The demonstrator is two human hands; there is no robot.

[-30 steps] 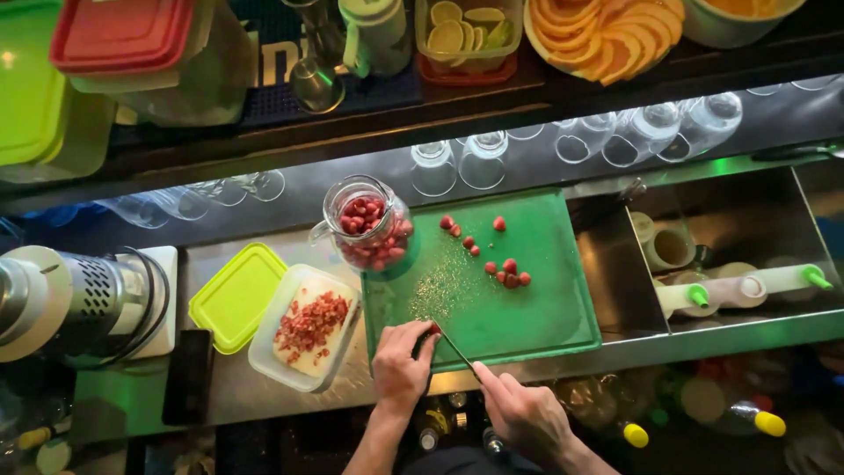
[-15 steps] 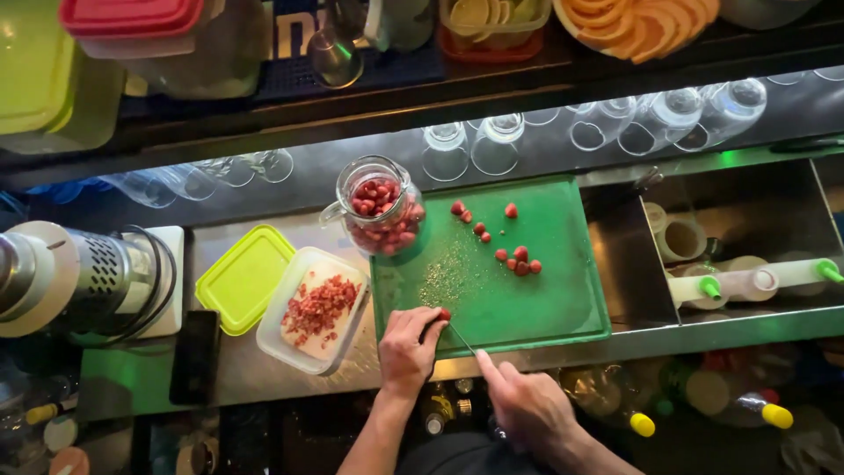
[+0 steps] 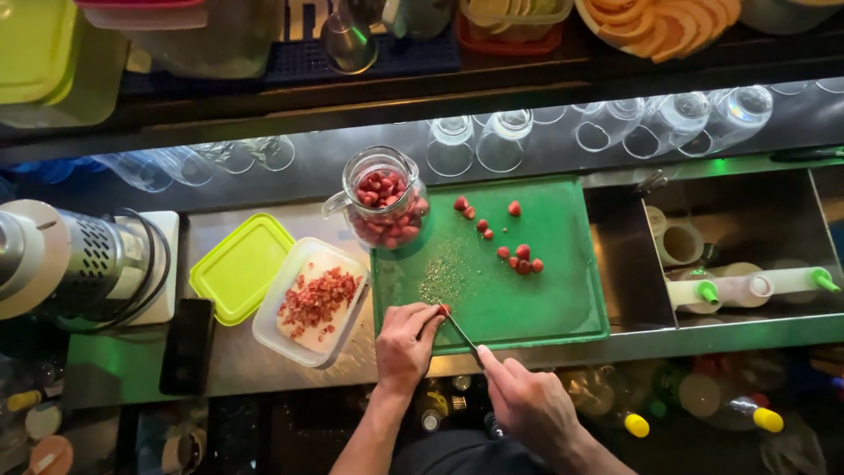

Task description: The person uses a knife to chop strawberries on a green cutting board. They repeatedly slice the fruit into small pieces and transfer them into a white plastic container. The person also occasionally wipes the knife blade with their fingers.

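My left hand (image 3: 406, 343) pins a small red strawberry (image 3: 444, 310) at the near left of the green cutting board (image 3: 545, 299). My right hand (image 3: 527, 403) grips a knife (image 3: 461, 333), its blade tip touching that strawberry. Several whole strawberries (image 3: 519, 255) lie scattered on the far half of the board. A glass jar (image 3: 384, 204) full of strawberries stands at the board's far left corner. A clear plastic tub (image 3: 309, 302) with chopped red pieces sits left of the board.
A lime-green lid (image 3: 241, 266) lies beside the tub, a black phone (image 3: 187, 345) near it, and a metal appliance (image 3: 61, 255) at far left. Upturned glasses (image 3: 501, 136) line the back. A steel well at right holds squeeze bottles (image 3: 747, 286). Orange slices (image 3: 651, 22) sit above.
The view has drifted down a little. Both hands stay at the board's near left edge; the knife blade has shifted slightly against the strawberry under my left fingers.
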